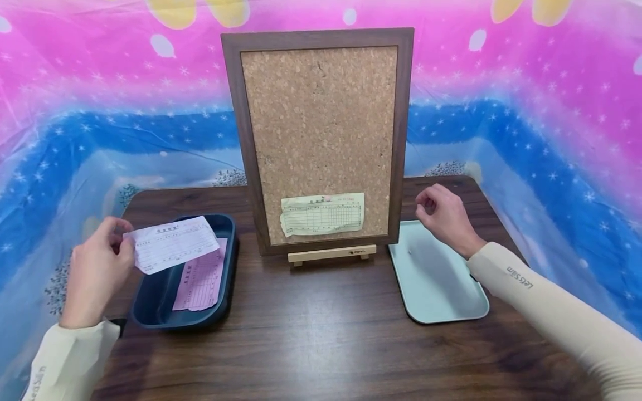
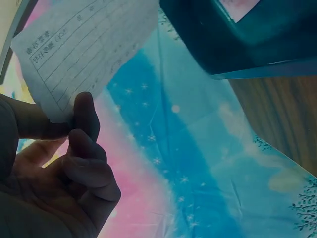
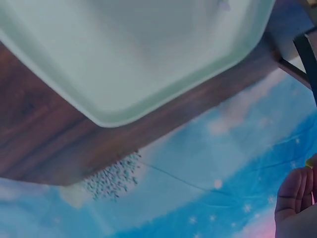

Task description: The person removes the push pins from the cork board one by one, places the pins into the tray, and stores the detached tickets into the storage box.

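My left hand (image 1: 95, 270) pinches the white slip (image 1: 171, 243) by its left end, long axis running right over the blue tray (image 1: 228, 262). Further off, my right hand (image 1: 443, 217) hovers loosely curled, apparently holding nothing, nearer the corkboard (image 1: 321, 139).

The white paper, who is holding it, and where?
The left hand pinches the white paper slip by its left edge, above the dark blue tray. The right hand's fingers are curled; holding anything cannot be told.
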A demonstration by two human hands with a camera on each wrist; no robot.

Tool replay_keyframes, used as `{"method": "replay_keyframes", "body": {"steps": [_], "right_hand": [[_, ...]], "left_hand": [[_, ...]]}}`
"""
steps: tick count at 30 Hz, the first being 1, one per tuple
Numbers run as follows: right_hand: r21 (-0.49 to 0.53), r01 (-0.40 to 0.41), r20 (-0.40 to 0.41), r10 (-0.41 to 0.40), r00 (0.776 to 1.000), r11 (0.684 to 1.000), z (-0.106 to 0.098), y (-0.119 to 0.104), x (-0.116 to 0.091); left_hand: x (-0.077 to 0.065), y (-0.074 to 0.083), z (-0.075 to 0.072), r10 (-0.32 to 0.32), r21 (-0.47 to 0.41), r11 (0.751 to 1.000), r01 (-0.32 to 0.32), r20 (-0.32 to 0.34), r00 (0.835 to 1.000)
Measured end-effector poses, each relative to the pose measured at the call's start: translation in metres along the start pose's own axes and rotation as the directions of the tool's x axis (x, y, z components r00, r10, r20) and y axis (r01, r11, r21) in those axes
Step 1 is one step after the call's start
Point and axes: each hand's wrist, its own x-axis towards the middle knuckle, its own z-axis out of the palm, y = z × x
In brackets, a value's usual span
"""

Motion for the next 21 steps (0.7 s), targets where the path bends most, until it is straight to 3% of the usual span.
{"method": "replay_keyframes", "body": {"steps": [2, 6, 11, 21], "right_hand": [[-0.002, -0.021, 0.022, 0.021, 1.000, 1.000, 0.005, 0.002, -0.004], [-0.009, -0.061, 0.081, 0.061, 0.995, 0.998, 0.012, 0.004, -0.011], [-0.018, -0.092, 0.175, 0.094, 0.980, 0.996, 0.023, 0.009, -0.019], [-0.047, -0.116, 0.316, 0.125, 0.941, 0.992, 0.039, 0.020, -0.035]], "left_hand": [[-0.002, -0.003, 0.002, 0.002, 0.024, 1.000, -0.002, 0.007, 1.000], [-0.006, -0.004, 0.006, -0.039, 0.049, 0.998, 0.034, 0.095, 0.995], [-0.012, -0.006, 0.010, -0.077, 0.067, 0.996, 0.062, 0.238, 0.968], [-0.020, -0.007, 0.022, 0.010, 0.071, 0.997, -0.036, 0.335, 0.942]]}}
